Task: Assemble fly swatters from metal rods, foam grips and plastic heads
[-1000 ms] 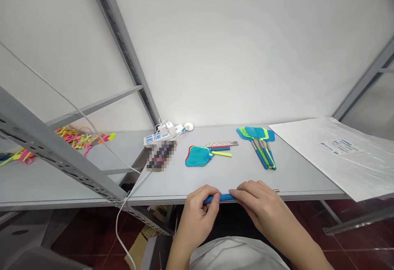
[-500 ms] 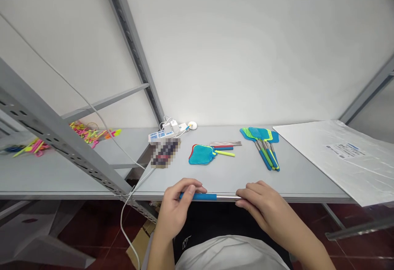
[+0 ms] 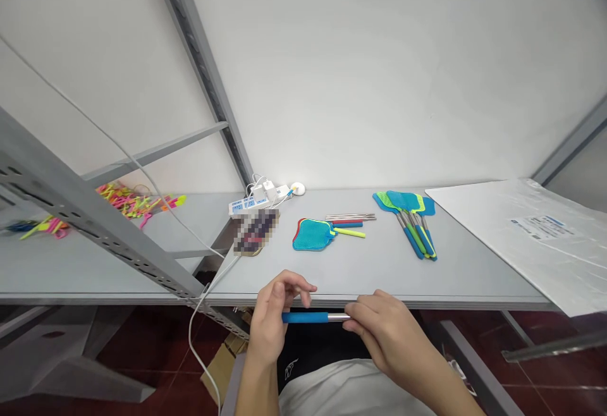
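Observation:
My right hand (image 3: 379, 321) pinches the metal shaft of a blue-gripped rod (image 3: 306, 318), held level in front of the table's front edge. The rod's blue end meets the palm side of my left hand (image 3: 275, 312), whose fingers are raised apart and not wrapped round it. On the table lies a small stack of fly swatter heads (image 3: 313, 234), blue on top with red and yellow edges showing. Several thin metal rods (image 3: 351, 217) lie beside it, with red, blue and yellow handles (image 3: 349, 232). Further right is a bunch of fly swatters (image 3: 412, 226) with blue and green grips.
A white power strip (image 3: 256, 201) with plugs stands at the back left, a blurred-out item (image 3: 256, 232) before it. A large white package (image 3: 531, 232) covers the table's right side. A grey metal post (image 3: 95, 220) and a white cable (image 3: 192, 334) are on the left.
My left fingers have lifted off the blue grip and spread. My right hand and the rod have moved left and slightly nearer my body, and less bare metal shows between the hands.

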The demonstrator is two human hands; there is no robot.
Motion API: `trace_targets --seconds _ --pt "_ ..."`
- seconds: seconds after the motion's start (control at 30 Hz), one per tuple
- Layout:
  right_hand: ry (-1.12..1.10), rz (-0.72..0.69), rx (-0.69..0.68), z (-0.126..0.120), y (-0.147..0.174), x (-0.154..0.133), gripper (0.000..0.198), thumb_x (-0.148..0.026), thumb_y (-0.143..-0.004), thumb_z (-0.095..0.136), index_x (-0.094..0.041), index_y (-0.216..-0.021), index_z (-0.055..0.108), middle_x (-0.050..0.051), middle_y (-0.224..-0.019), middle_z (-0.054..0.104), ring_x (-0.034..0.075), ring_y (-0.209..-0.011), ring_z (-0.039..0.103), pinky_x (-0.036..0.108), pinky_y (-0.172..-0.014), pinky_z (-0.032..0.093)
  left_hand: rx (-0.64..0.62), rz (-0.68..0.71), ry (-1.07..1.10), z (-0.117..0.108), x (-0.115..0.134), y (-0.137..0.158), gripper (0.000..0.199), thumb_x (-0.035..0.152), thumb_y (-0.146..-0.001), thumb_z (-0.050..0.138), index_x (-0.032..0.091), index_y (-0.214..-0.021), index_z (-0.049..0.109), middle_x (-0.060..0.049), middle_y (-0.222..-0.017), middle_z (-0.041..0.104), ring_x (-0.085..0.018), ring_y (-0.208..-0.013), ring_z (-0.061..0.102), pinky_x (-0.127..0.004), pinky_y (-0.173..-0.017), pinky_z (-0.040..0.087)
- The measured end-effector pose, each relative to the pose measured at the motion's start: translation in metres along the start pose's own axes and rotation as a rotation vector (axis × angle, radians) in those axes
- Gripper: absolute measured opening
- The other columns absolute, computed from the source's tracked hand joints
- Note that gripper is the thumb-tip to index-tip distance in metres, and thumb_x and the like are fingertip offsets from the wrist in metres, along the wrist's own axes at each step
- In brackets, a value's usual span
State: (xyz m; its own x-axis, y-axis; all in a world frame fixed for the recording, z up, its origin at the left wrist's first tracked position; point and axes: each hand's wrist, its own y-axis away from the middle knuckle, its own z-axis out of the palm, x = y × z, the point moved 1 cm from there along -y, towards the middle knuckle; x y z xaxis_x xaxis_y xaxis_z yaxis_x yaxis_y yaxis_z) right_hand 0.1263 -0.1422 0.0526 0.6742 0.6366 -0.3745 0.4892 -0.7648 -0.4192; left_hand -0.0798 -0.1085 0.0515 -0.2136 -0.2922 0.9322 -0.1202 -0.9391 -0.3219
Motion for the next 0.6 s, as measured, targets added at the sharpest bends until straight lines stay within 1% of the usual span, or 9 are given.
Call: trace_targets --seconds 0.1,0.17,0.27,0.33,0.37,0.43,0.5,0.57,0.6 --pt "-0.029 -0.001 0.014 0.011 -0.002 -0.003 0.021 -0.018 -0.101 0.041 -0.02 -0.085 0.056 0.0 -0.07 0.059 0.015 -0.06 0.045 0.029 -0.062 0.027 0.014 -0.035 0.014 -0.002 -0.01 -0.002 0.055 0.053 -0.101 0.032 0.015 -0.084 0.068 -0.001 -0.061 0.051 -0.02 -0.07 0.058 -0.039 -0.08 0.049" --pt "-0.028 -0.009 0.023 0.015 -0.005 -0.003 0.024 -0.019 -0.101 0.04 -0.019 -0.083 0.055 0.0 -0.068 0.058 0.015 -0.059 0.045 0.029 -0.061 0.026 0.044 -0.06 0.01 -0.004 -0.017 -0.004 0.055 0.051 -0.102 0.032 0.015 -0.08 0.067 0.0 -0.06 0.048 -0.022 -0.076 0.06 -0.038 -0.081 0.049" --pt "0.003 -0.03 0.013 0.02 -0.014 0.004 0.029 -0.021 -0.102 0.038 -0.019 -0.079 0.056 0.0 -0.067 0.057 0.014 -0.057 0.045 0.029 -0.061 0.026 0.063 -0.094 0.026 -0.008 -0.025 -0.007 0.055 0.051 -0.102 0.032 0.016 -0.076 0.066 0.0 -0.059 0.047 -0.022 -0.075 0.062 -0.037 -0.08 0.049" --pt "0.022 -0.048 -0.013 0.02 -0.024 0.011 0.028 -0.024 -0.103 0.04 -0.019 -0.082 0.059 0.0 -0.069 0.059 0.014 -0.06 0.047 0.029 -0.062 0.027 0.069 -0.118 0.005 -0.014 -0.026 -0.008 0.052 0.052 -0.101 0.034 0.017 -0.079 0.066 -0.001 -0.063 0.05 -0.022 -0.075 0.062 -0.036 -0.079 0.05" --pt "0.035 -0.062 -0.03 0.02 -0.03 0.015 0.027 -0.025 -0.103 0.041 -0.019 -0.085 0.06 0.0 -0.07 0.06 0.014 -0.062 0.049 0.029 -0.064 0.028 0.072 -0.137 -0.052 -0.018 -0.024 -0.008 0.048 0.052 -0.099 0.038 0.018 -0.082 0.067 -0.001 -0.067 0.054 -0.022 -0.076 0.061 -0.035 -0.078 0.05" --pt "0.079 -0.1 -0.059 0.016 -0.044 0.019 0.024 -0.028 -0.103 0.044 -0.019 -0.089 0.062 0.0 -0.072 0.061 0.014 -0.067 0.052 0.03 -0.07 0.032 0.061 -0.2 -0.257 -0.025 -0.017 -0.008 0.036 0.05 -0.095 0.05 0.019 -0.089 0.068 -0.003 -0.079 0.062 -0.021 -0.081 0.061 -0.032 -0.079 0.049" --pt "0.122 -0.148 -0.063 0.011 -0.063 0.018 0.022 -0.029 -0.102 0.046 -0.02 -0.091 0.064 0.001 -0.075 0.062 0.015 -0.075 0.055 0.032 -0.08 0.035 -0.009 -0.265 -0.463 -0.03 -0.008 -0.005 0.028 0.047 -0.091 0.059 0.021 -0.094 0.069 -0.003 -0.084 0.066 -0.021 -0.083 0.06 -0.029 -0.077 0.048" --pt "0.13 -0.197 -0.017 0.007 -0.084 0.015 0.019 -0.03 -0.101 0.048 -0.021 -0.101 0.065 0.004 -0.088 0.066 0.018 -0.089 0.058 0.037 -0.092 0.037 -0.073 -0.313 -0.559 -0.03 0.0 -0.001 0.026 0.046 -0.09 0.06 0.023 -0.099 0.068 -0.002 -0.082 0.066 -0.02 -0.078 0.059 -0.027 -0.072 0.047" --pt "0.12 -0.208 0.023 0.006 -0.094 0.014 0.021 -0.031 -0.1 0.049 -0.023 -0.111 0.064 0.007 -0.102 0.066 0.021 -0.101 0.058 0.041 -0.098 0.036 -0.068 -0.321 -0.568 -0.03 0.002 0.0 0.027 0.046 -0.091 0.059 0.023 -0.102 0.068 -0.001 -0.08 0.066 -0.019 -0.074 0.059 -0.026 -0.068 0.047"
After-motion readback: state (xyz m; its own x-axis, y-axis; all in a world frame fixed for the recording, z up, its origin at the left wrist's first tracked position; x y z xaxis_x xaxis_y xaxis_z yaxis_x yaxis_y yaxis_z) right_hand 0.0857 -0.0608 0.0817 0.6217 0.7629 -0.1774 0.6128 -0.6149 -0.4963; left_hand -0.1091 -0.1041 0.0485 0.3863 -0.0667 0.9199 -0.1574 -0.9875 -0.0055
